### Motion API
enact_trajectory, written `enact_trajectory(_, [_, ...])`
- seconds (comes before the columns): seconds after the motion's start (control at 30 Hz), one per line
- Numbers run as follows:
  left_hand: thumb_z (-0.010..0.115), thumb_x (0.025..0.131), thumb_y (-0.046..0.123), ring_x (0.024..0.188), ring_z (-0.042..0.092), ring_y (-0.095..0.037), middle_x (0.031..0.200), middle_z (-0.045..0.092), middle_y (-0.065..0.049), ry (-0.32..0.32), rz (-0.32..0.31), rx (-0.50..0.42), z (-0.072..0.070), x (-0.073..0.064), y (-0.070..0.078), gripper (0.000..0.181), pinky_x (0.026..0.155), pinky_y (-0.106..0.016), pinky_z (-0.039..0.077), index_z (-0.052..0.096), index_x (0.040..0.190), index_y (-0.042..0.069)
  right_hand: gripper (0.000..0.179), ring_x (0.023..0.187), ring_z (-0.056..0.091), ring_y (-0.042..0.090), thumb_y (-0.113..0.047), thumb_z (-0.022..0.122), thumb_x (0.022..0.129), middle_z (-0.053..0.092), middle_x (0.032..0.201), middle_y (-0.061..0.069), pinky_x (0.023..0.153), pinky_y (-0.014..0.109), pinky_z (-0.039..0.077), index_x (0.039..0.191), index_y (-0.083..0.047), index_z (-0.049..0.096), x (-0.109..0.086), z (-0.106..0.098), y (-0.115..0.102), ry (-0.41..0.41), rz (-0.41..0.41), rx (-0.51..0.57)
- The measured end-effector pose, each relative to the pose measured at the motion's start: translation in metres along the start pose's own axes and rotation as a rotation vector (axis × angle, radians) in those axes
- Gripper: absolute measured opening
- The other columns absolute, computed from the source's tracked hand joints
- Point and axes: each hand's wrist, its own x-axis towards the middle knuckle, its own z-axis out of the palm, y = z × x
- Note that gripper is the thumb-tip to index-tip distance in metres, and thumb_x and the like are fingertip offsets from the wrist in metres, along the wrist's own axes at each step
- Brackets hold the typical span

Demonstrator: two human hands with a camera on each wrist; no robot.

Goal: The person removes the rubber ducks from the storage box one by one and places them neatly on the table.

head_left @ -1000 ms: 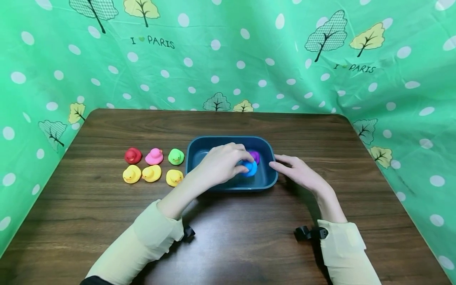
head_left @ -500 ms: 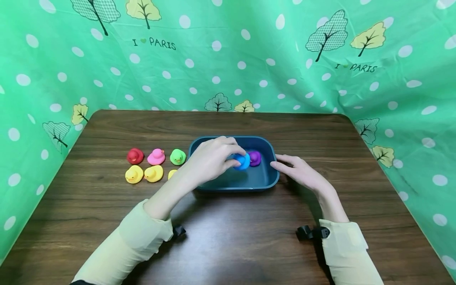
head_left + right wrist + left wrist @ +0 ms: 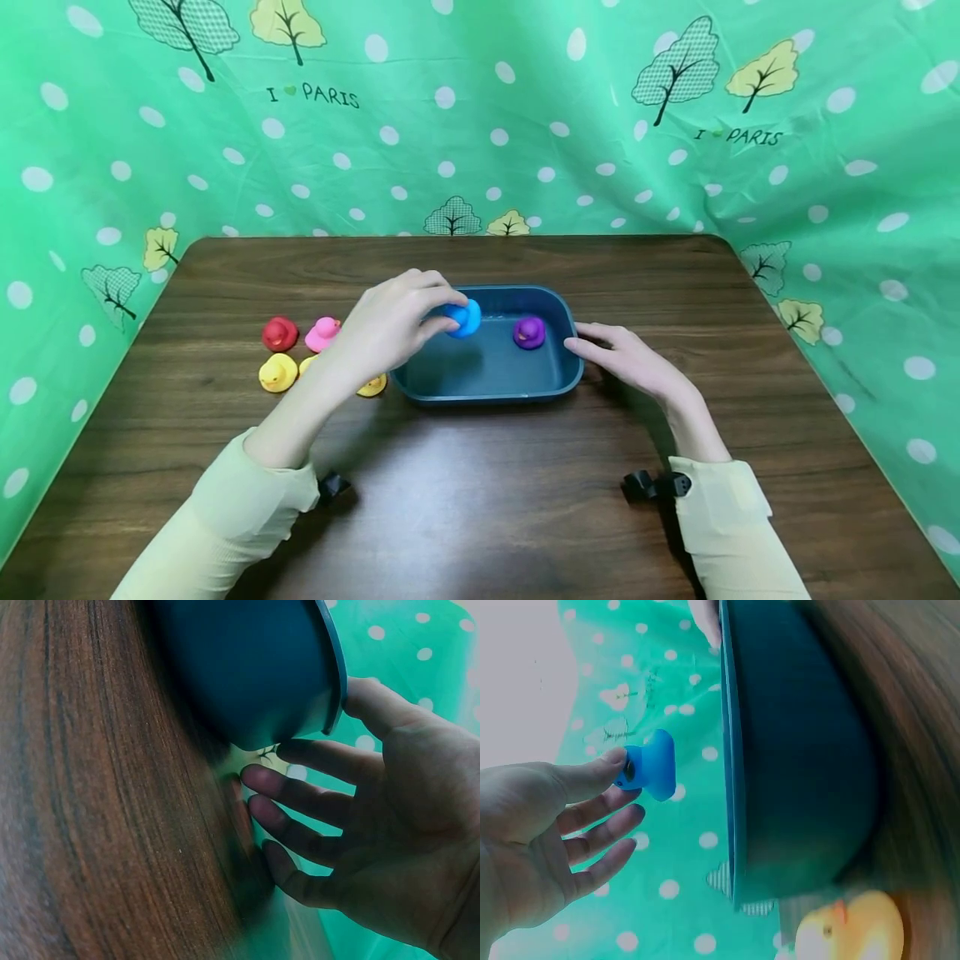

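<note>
My left hand pinches a blue rubber duck by its head, between thumb and fingertips, above the left part of a dark blue plastic bin. In the left wrist view the blue duck hangs above the level of the bin's rim, its other fingers loosely spread. A purple rubber duck sits inside the bin towards the right. With fingers relaxed, my right hand touches the bin's right end; in the right wrist view the thumb lies at the rim.
Left of the bin are a red duck, a pink duck and several yellow ducks, partly covered by my left arm. The brown wooden table meets a green dotted cloth behind.
My left hand has lifted the blue duck and carried it leftward, away from the purple duck, which is now fully in sight. The right hand stays at the bin's end.
</note>
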Motion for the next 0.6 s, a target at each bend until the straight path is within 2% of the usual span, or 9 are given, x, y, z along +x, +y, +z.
enact_trajectory(0.43, [0.078, 0.093, 0.024, 0.111, 0.066, -0.024, 0.116, 0.073, -0.002, 0.059, -0.091, 0.041, -0.020, -0.025, -0.041, 0.031, 0.086, -0.046, 0.060, 0.074, 0.123, 0.015, 0.063, 0.149, 0.042, 0.040, -0.053, 0.055, 0.103, 0.052, 0.156, 0.015, 0.119, 0.067, 0.033, 0.153, -0.016, 0.050, -0.001, -0.001, -0.002, 0.001, -0.011, 0.007])
enact_trajectory(0.6, [0.077, 0.093, 0.022, 0.114, 0.065, -0.027, 0.120, 0.072, -0.005, 0.050, -0.137, 0.051, -0.028, -0.029, -0.056, 0.032, 0.087, -0.051, 0.059, 0.073, 0.124, 0.014, 0.063, 0.149, 0.042, 0.041, -0.053, 0.055, 0.103, 0.052, 0.156, 0.016, 0.119, 0.067, 0.033, 0.154, -0.015, 0.049, -0.001, -0.001, -0.001, -0.002, -0.011, 0.005])
